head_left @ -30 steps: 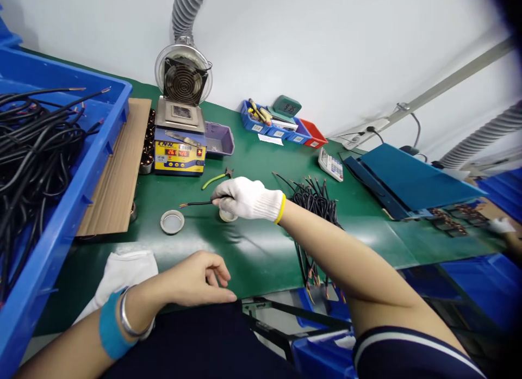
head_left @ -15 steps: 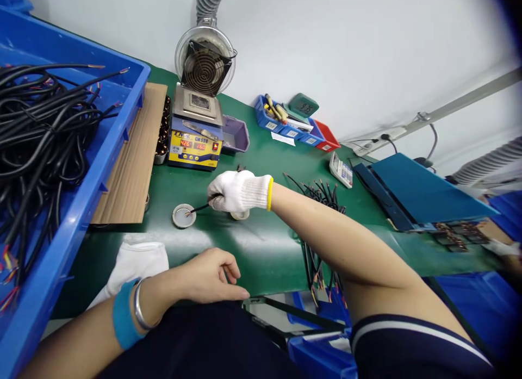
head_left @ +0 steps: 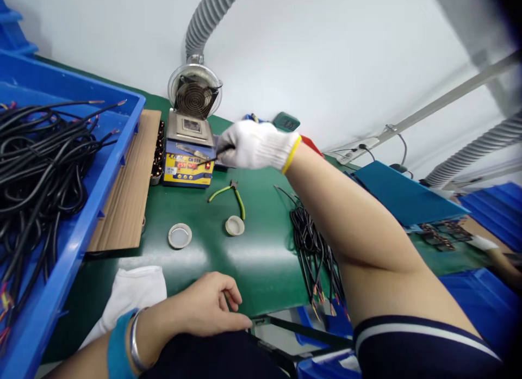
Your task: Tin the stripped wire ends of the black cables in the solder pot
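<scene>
My right hand (head_left: 253,145), in a white knitted glove with a yellow cuff, pinches a short piece of black cable (head_left: 207,162). The cable end points left, in front of the blue and yellow solder pot (head_left: 185,178) with red digits. Bare, with loosely bent fingers and the thumb stretched out, my left hand (head_left: 214,305) rests at the table's front edge and holds nothing. Between the hands stand a small round dish (head_left: 180,236) with clear liquid and a second small dish (head_left: 235,225). Green-handled cutters (head_left: 233,191) lie spread behind that second dish.
A blue crate (head_left: 132,110) of black cables stands left, beside cardboard (head_left: 122,197). A white glove (head_left: 138,289) lies by my left wrist. More cables (head_left: 312,237) hang over the front edge. A teal panel (head_left: 403,191) and another person's gloved hand (head_left: 483,243) are at right.
My right hand has lifted the cable end out of the liquid dish and moved it up and back to the solder pot. The cutters are now uncovered. My left hand stays at the edge.
</scene>
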